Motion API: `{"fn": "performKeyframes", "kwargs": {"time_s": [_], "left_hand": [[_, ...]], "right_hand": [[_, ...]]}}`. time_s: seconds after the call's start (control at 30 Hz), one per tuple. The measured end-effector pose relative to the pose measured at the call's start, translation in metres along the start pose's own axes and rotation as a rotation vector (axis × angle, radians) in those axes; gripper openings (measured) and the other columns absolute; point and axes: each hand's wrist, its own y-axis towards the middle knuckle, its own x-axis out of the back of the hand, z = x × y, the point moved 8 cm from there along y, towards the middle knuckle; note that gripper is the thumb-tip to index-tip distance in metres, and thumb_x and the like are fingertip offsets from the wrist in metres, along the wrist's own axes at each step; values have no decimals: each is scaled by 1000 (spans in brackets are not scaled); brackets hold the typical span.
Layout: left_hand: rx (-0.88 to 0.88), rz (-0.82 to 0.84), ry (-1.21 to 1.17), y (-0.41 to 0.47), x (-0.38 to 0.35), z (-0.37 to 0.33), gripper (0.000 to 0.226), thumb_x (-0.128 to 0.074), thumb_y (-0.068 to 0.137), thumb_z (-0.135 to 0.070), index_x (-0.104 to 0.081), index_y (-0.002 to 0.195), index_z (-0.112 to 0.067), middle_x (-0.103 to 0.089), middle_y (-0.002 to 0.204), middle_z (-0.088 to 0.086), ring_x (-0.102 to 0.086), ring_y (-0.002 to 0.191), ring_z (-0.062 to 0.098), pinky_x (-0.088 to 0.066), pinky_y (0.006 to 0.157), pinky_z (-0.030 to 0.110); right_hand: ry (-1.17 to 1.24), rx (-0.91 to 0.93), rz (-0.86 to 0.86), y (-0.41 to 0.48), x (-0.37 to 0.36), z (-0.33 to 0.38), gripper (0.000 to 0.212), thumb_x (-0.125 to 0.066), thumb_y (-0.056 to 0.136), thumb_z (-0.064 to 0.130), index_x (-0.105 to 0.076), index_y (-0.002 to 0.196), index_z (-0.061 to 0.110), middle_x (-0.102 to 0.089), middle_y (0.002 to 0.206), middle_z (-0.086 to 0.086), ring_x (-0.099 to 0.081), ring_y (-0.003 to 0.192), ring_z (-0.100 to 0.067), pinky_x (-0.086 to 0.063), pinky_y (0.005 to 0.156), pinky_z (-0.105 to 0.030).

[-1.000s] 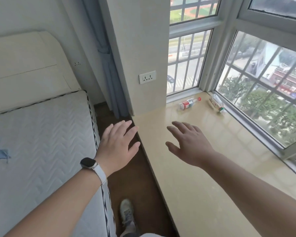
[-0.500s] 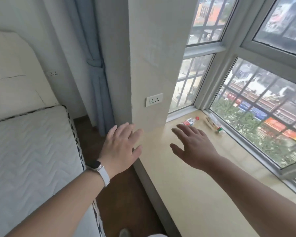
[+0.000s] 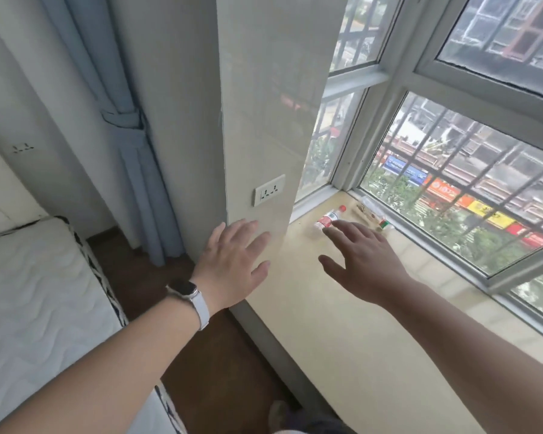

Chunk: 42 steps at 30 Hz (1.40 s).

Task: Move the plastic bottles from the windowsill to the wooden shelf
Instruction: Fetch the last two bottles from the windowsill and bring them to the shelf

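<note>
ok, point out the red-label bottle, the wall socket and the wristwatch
red-label bottle (image 3: pixel 325 220): head view, on the red label at mid-body.
wall socket (image 3: pixel 268 190): head view, centre of the white faceplate.
wristwatch (image 3: pixel 182 288): head view, on the dark screen.

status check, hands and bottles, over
Left hand and right hand open, empty. Red-label bottle and second bottle lying on windowsill, far corner. Nothing seen between right hand and bottles.

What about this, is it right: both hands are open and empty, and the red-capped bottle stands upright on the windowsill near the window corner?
Not quite. The head view shows the red-capped bottle lying on its side on the windowsill, not upright. The rest holds: the left hand and the right hand are open and empty.
</note>
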Motion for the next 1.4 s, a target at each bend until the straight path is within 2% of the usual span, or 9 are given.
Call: {"fn": "performKeyframes", "kwargs": {"time_s": [0.1, 0.23, 0.5, 0.67, 0.87, 1.03, 1.13, 1.3, 1.4], "left_hand": [[-59, 5, -22, 27, -8, -5, 51, -44, 88, -46, -61, 127, -19, -59, 133, 12, -54, 124, 35, -40, 105, 57], [-126, -7, -30, 64, -19, -11, 49, -47, 89, -45, -59, 128, -18, -57, 134, 12, -51, 126, 35, -37, 106, 54], [-121, 37, -51, 146, -53, -12, 50, -44, 89, -47, -60, 128, -20, -58, 135, 10, -50, 127, 32, -37, 107, 53], [-136, 86, -42, 207, -81, -25, 50, -44, 87, -48, -59, 127, -22, -59, 133, 8, -48, 127, 29, -29, 109, 48], [-188, 114, -54, 277, -110, -40, 50, -47, 87, -47, -63, 127, -20, -58, 134, 8, -51, 122, 30, -36, 105, 48], [-213, 173, -40, 314, -140, -52, 50, -46, 86, -48, -62, 125, -20, -59, 131, 8, -46, 123, 27, -31, 102, 44], [-196, 239, -70, 336, -164, -58, 54, -43, 86, -50, -63, 127, -21, -60, 133, 9, -51, 125, 31, -39, 103, 50], [-150, 313, -116, 382, -215, -60, 63, -33, 87, -56, -55, 136, -24, -50, 144, 7, -42, 134, 30, -26, 111, 48], [-168, 347, -135, 404, -258, -67, 64, -34, 87, -56, -55, 138, -22, -50, 144, 9, -41, 135, 32, -26, 111, 48]], "right_hand": [[6, -42, -7, 8, -1, -14, 54, -52, 90, 53, -54, 133, 19, -55, 137, -5, -48, 127, -30, -38, 98, -43], [26, -79, 21, 26, -12, -32, 60, -38, 89, 57, -55, 131, 18, -56, 135, -5, -50, 124, -30, -39, 98, -43], [89, -159, 83, 75, -48, -86, 61, -35, 88, 58, -56, 131, 20, -56, 135, -3, -51, 122, -29, -40, 98, -41], [142, -210, 132, 109, -74, -135, 69, -24, 87, 63, -48, 139, 24, -48, 144, -2, -41, 133, -25, -30, 106, -39], [129, -196, 133, 149, -92, -186, 57, -41, 96, 55, -43, 143, 24, -39, 152, -2, -32, 139, -24, -20, 107, -36], [161, -247, 159, 159, -105, -223, 66, -24, 90, 60, -51, 137, 23, -49, 144, -3, -41, 133, -25, -26, 106, -38], [145, -251, 184, 164, -119, -246, 59, -34, 94, 57, -48, 140, 23, -44, 148, -3, -37, 135, -25, -24, 106, -38], [120, -311, 236, 175, -159, -291, 59, -36, 97, 56, -36, 146, 24, -32, 155, -2, -27, 141, -24, -19, 111, -39], [107, -349, 271, 185, -188, -317, 59, -35, 97, 56, -37, 146, 24, -33, 155, -3, -27, 141, -24, -20, 111, -39]]}}
